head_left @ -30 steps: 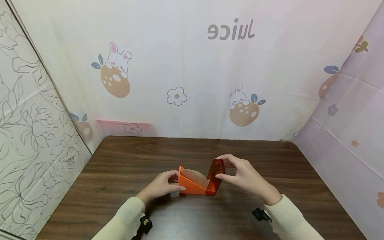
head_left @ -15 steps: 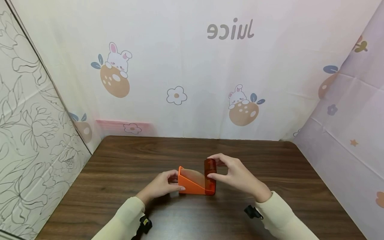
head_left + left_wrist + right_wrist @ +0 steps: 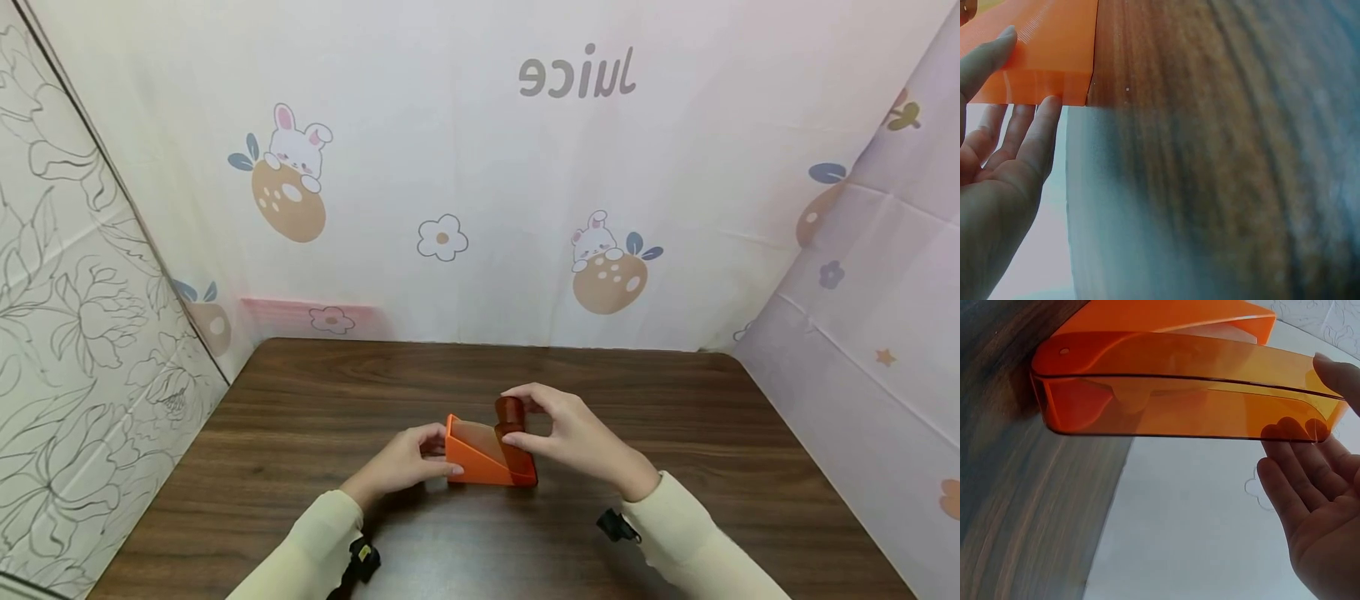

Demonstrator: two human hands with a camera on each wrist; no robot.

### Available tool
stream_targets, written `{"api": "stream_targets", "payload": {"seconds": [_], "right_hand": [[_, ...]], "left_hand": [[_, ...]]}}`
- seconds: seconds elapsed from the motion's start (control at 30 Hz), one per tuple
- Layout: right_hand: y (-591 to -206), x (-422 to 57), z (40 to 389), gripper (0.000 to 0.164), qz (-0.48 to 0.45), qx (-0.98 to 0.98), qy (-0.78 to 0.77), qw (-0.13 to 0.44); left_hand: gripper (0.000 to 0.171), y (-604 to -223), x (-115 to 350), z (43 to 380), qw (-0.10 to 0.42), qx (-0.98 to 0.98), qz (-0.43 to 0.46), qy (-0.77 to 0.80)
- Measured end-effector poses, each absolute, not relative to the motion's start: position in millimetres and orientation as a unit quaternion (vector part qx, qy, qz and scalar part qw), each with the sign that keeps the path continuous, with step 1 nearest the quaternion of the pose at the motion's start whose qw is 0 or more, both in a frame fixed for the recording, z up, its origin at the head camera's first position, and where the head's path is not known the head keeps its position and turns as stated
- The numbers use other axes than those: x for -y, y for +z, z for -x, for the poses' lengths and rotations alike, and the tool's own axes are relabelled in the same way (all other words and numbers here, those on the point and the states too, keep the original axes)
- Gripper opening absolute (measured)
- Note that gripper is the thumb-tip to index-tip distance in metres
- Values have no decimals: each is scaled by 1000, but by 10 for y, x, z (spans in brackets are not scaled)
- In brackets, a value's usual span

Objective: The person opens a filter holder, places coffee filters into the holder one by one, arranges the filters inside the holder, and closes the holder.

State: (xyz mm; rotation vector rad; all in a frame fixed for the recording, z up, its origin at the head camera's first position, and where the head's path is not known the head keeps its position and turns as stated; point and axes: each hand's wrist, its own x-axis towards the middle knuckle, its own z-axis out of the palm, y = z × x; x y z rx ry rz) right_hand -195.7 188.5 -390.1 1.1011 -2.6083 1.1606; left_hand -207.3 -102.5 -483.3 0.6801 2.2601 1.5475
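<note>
An orange box (image 3: 478, 467) with slanted sides stands on the table, and something tan (image 3: 474, 435) shows inside it. Its see-through amber lid (image 3: 511, 418) is hinged at the low right end and leans up over the box, partly raised. My left hand (image 3: 405, 462) holds the tall left end, thumb on the near wall and fingertips against the end face, as the left wrist view shows. My right hand (image 3: 577, 437) pinches the lid's free end between thumb and fingers. In the right wrist view the hinge pin sits at the lid's far left, away from the fingers.
The dark wood table (image 3: 337, 375) runs back to a printed cloth (image 3: 450, 167) hanging behind it. More patterned cloth borders the left and right sides. Small black devices (image 3: 364, 560) are strapped to both wrists.
My right hand has moved left and swung the lid from leaning outward, through upright, to tilting over the box. The left hand and the box have stayed in place.
</note>
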Motion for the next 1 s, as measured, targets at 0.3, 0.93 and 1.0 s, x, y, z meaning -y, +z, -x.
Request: {"api": "stream_targets", "payload": {"seconds": [0.3,0.93,1.0], "right_hand": [[-3911,-1749,1969,51,-366,856,365,34],[-4005,-1575,2019,49,-396,840,368,43],[-4009,-1552,2017,50,-395,841,368,38]], "left_hand": [[34,-4820,1020,2073,162,-782,-243,551],[31,-4832,1011,2074,162,-782,-243,550],[31,-4830,1005,2075,165,-780,-240,554]]}}
